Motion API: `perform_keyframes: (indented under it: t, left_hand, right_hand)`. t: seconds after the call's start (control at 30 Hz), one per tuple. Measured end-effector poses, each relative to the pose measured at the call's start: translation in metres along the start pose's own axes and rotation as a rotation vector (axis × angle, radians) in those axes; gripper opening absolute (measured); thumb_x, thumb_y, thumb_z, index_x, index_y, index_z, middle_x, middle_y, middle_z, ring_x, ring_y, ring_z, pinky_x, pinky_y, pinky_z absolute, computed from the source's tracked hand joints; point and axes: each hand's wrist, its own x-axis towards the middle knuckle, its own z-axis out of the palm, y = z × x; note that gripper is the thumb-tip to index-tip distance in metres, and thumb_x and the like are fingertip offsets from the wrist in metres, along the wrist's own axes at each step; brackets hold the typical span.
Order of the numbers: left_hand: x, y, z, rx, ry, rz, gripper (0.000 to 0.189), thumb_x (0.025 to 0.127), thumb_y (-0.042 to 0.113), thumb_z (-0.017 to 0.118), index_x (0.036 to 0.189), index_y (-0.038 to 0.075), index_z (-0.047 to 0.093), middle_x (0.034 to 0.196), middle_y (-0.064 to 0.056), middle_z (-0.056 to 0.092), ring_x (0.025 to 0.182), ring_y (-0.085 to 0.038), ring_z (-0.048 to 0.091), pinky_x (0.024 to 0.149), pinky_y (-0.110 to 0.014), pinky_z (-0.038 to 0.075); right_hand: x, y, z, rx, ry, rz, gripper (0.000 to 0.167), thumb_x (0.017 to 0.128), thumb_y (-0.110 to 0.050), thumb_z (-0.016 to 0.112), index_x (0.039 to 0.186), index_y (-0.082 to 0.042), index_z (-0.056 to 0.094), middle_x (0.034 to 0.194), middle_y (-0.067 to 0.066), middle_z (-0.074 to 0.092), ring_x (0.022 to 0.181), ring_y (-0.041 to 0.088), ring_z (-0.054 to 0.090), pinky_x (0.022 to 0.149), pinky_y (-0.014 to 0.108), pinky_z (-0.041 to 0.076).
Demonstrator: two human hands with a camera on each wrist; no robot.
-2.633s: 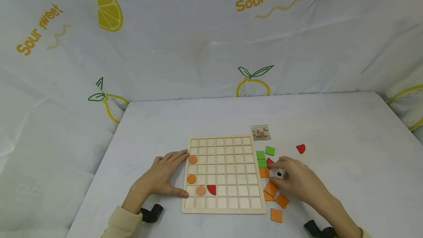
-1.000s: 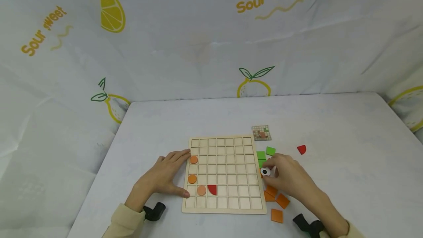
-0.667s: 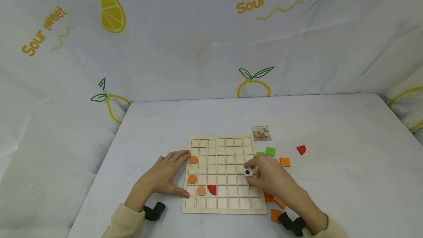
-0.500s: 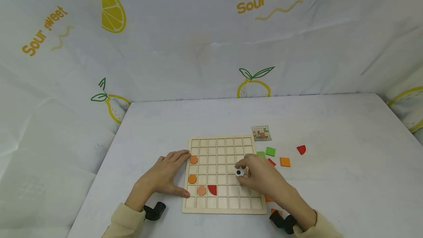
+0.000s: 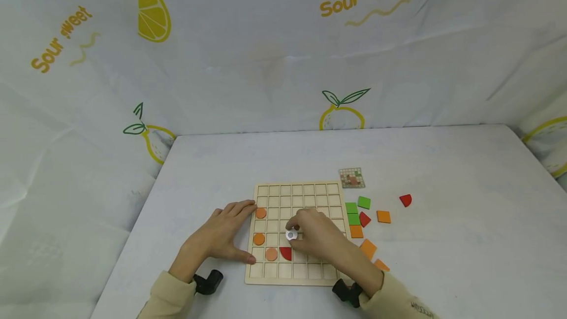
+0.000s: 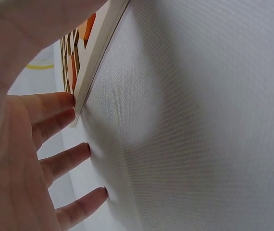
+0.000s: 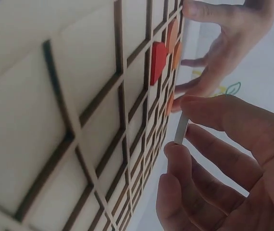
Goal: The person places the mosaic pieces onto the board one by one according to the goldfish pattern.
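Cloth (image 5: 248, 38) printed with lemons and the words "Sour sweet" hangs behind a white-covered desk (image 5: 465, 171); the desk's near edge is cut off. On it lies a wooden board (image 5: 307, 271) divided into a square grid. The right forearm and a black wrist mount (image 5: 347, 293) hide the board's near right corner and part of its right edge.

The person's left hand (image 5: 221, 235) is spread and relaxed, grasping nothing, thumb and fingertips touching the board's left edge; the left wrist view cuts off its thumb. The right hand (image 5: 316, 233) pinches a small white disc (image 5: 291, 234) between thumb and fingertips, over the middle of the board. Its grey centre mark is hard to make out. The right wrist view shows the disc edge-on, raised off the grid.

White surface stretches from the board's far edge to the desk's far edge, and again toward the desk's right edge. Beside the board's far right corner lies a card (image 5: 352, 177), its print too small to read. Green squares (image 5: 351, 207) and orange squares (image 5: 383, 216) lie along the board's right edge. Near its left edge, cells hold three orange discs (image 5: 259, 239) and one red quarter-round (image 5: 286, 253), just nearer than the white disc.
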Motion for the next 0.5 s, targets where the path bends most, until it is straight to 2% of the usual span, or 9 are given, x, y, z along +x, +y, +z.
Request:
perform_keyframes:
  t: [0.2, 0.5]
  left_hand:
    - [0.000, 0.000, 0.000, -0.008, -0.005, -0.004, 0.116, 0.065, 0.065, 0.088, 0.156, 0.010, 0.040, 0.163, -0.007, 0.039, 0.147, -0.031, 0.040, 0.105, -0.060, 0.042]
    - [0.000, -0.001, 0.002, -0.018, 0.003, 0.000, 0.116, 0.065, 0.065, 0.088, 0.156, 0.011, 0.040, 0.163, -0.007, 0.040, 0.148, -0.032, 0.040, 0.106, -0.061, 0.041]
  right_hand:
    - [0.005, -0.002, 0.008, 0.002, -0.025, -0.020, 0.021, 0.075, 0.001, 0.080, 0.096, 0.001, 0.080, 0.092, 0.009, 0.074, 0.080, 0.015, 0.059, 0.067, 0.029, 0.051]
    - [0.008, 0.001, 0.016, -0.006, -0.021, -0.016, 0.020, 0.076, -0.001, 0.081, 0.096, 0.001, 0.080, 0.091, 0.008, 0.073, 0.077, 0.014, 0.055, 0.066, 0.028, 0.048]
